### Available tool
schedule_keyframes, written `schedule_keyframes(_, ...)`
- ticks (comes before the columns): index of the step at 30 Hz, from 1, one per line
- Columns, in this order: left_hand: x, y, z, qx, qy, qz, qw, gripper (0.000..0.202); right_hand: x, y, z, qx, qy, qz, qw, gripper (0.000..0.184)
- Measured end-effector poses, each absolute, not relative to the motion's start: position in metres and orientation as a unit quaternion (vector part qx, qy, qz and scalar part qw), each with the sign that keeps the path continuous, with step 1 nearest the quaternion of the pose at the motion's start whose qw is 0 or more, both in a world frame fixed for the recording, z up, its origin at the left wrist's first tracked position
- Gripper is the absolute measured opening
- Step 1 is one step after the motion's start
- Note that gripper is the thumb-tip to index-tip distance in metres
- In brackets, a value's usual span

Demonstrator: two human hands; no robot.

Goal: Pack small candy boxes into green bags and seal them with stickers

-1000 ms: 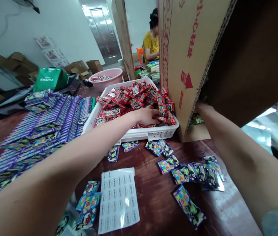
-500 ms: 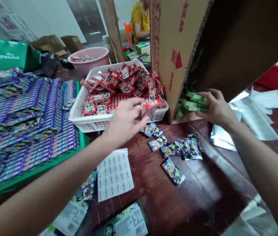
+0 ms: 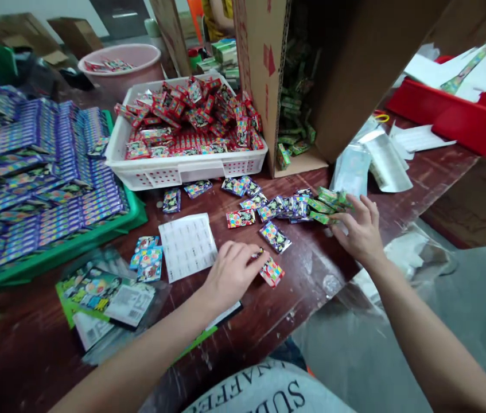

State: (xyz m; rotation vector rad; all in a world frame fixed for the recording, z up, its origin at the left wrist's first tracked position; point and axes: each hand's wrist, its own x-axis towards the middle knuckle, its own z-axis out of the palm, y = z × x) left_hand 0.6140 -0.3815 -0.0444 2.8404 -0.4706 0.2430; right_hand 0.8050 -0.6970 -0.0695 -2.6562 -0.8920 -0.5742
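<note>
left hand (image 3: 234,272): palm down, curled | right hand (image 3: 361,232): bent inward | forearms (image 3: 150,351): bare, angled forward

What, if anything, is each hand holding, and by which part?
Right hand: green packets, by their right ends. Left hand: at a red packet's upper-left end; grip unclear.
</note>
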Motion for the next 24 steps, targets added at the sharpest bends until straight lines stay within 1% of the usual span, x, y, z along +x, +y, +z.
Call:
schedule_keyframes(2,0.592,-0.395,-0.047,0.974,-0.166,0.036,0.149,0.053,0.79,-0.701,-0.062,-0.913,-0.316,-0.182,0.182,0.014)
schedule_keyframes(4,0.574,-0.405,-0.05,0.974,-0.121,0.02,0.189,0.069,0.767,-0.704,-0.057,-0.909,-0.308,-0.115,0.257,0.019)
schedule_keyframes(7,0.56,-0.419,-0.049,0.972,-0.017,0.03,0.233,0.078,0.727,-0.704,-0.06,-0.864,-0.263,0.09,0.419,0.031)
schedule_keyframes(8,0.559,-0.425,-0.048,0.972,0.007,0.027,0.235,0.084,0.714,-0.702,-0.063,-0.841,-0.247,0.152,0.457,0.034)
schedule_keyframes(9,0.56,-0.43,-0.048,0.973,0.025,0.019,0.231,0.092,0.703,-0.699,-0.065,-0.825,-0.236,0.193,0.476,0.036)
schedule_keyframes(10,0.562,-0.435,-0.049,0.974,0.037,0.009,0.223,0.099,0.694,-0.695,-0.067,-0.825,-0.234,0.208,0.472,0.038)
schedule_keyframes(11,0.565,-0.44,-0.05,0.975,0.043,-0.002,0.217,0.102,0.687,-0.691,-0.068,-0.842,-0.234,0.195,0.446,0.04)
schedule_keyframes(13,0.569,-0.449,-0.052,0.975,0.043,-0.013,0.217,0.1,0.678,-0.681,-0.063,-0.894,-0.235,0.121,0.362,0.047)
schedule_keyframes(15,0.571,-0.454,-0.053,0.968,0.034,-0.008,0.247,0.099,0.674,-0.671,-0.054,-0.921,-0.24,0.067,0.301,0.056)
schedule_keyframes(17,0.569,-0.459,-0.052,0.95,0.024,0.008,0.31,0.1,0.675,-0.665,-0.045,-0.916,-0.258,0.094,0.294,0.068)
schedule_keyframes(19,0.565,-0.462,-0.05,0.925,0.023,0.031,0.379,0.102,0.682,-0.665,-0.04,-0.891,-0.29,0.144,0.318,0.08)
schedule_keyframes(20,0.563,-0.463,-0.05,0.913,0.022,0.044,0.405,0.103,0.687,-0.668,-0.04,-0.881,-0.312,0.149,0.324,0.086)
schedule_keyframes(22,0.56,-0.466,-0.051,0.901,0.013,0.056,0.431,0.102,0.699,-0.675,-0.043,-0.864,-0.378,0.126,0.306,0.096)
schedule_keyframes(24,0.557,-0.469,-0.052,0.903,0.002,0.048,0.427,0.098,0.71,-0.68,-0.048,-0.843,-0.456,0.118,0.261,0.103)
